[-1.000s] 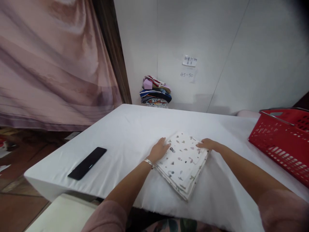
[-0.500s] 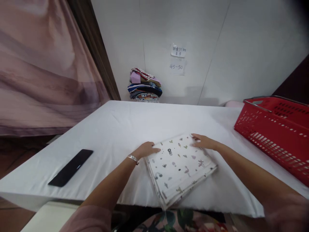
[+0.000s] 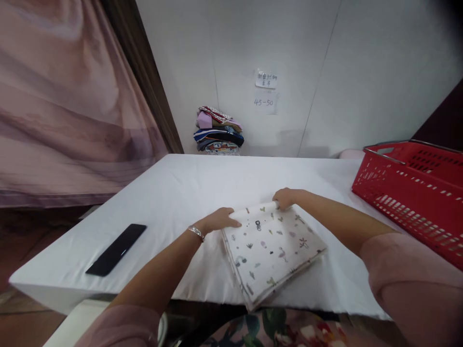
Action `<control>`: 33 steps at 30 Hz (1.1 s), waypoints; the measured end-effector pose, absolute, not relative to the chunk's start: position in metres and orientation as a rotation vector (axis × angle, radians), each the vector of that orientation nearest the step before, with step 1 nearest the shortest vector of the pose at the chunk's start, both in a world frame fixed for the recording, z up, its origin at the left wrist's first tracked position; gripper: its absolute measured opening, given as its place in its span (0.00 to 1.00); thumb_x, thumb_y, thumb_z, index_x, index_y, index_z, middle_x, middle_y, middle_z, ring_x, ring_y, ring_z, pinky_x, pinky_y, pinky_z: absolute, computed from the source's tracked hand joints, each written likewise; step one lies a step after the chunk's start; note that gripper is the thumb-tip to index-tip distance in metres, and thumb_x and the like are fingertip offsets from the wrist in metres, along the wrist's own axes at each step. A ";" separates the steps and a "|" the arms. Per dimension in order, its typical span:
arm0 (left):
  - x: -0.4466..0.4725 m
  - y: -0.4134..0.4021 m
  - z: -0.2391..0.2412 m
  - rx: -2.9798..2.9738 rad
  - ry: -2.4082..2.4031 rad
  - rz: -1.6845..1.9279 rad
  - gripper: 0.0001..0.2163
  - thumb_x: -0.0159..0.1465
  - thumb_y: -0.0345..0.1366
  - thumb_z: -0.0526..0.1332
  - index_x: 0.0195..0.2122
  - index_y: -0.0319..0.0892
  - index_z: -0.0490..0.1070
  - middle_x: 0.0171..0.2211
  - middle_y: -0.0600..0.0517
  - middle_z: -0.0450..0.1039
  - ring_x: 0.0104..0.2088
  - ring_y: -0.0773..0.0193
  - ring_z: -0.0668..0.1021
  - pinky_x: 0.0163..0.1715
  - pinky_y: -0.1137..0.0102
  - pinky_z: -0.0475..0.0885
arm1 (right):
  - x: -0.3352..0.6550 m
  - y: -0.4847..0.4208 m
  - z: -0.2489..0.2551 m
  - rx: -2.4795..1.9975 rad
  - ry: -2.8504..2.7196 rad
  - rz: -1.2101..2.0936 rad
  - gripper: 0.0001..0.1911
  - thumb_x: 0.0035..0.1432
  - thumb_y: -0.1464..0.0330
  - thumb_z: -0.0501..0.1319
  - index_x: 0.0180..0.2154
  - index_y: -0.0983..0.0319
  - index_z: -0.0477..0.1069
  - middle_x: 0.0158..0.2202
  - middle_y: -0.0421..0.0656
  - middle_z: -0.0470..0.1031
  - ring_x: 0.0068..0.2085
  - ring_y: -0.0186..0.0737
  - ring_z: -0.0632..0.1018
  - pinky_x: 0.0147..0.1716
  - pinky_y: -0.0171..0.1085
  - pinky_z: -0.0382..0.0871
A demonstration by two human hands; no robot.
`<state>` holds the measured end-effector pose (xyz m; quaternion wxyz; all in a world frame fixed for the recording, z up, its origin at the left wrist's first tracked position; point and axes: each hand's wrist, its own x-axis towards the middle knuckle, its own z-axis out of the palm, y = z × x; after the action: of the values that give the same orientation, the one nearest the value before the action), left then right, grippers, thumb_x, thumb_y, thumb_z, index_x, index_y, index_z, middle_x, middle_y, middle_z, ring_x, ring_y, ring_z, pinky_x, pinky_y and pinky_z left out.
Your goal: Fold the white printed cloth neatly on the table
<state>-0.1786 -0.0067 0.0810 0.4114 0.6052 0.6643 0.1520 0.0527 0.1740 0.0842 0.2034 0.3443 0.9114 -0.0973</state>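
Folded cloth [image 3: 271, 248], white with small printed figures, is lying flat near the lower middle of the frame, on the white surface [image 3: 188, 193] close to its near edge. The left hand [image 3: 219, 220] is resting palm down with fingers spread loosely, touching the cloth's left far corner and gripping nothing. The right hand [image 3: 285, 198] is curling its fingers over the cloth's far edge, pinching that edge lightly. A black phone [image 3: 116, 249] is lying well apart at the lower left of the frame, on the same surface. A red basket [image 3: 412, 188] is sitting at the right edge of the frame. A stack of folded clothes [image 3: 219, 131] is standing against the wall at upper centre, beyond the surface.
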 end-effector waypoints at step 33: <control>-0.131 -0.102 0.009 2.550 1.857 0.449 0.16 0.58 0.26 0.55 0.47 0.42 0.68 0.49 0.47 0.70 0.49 0.55 0.69 0.50 0.58 0.63 | 0.175 0.030 -0.005 0.971 3.342 0.125 0.20 0.54 0.78 0.50 0.46 0.61 0.70 0.47 0.50 0.72 0.48 0.47 0.72 0.47 0.48 0.65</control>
<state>-0.1313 -0.1023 0.0094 -0.0226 0.8001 0.5827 0.1407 0.1753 0.0299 -0.0047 -0.1698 0.2748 0.9457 0.0355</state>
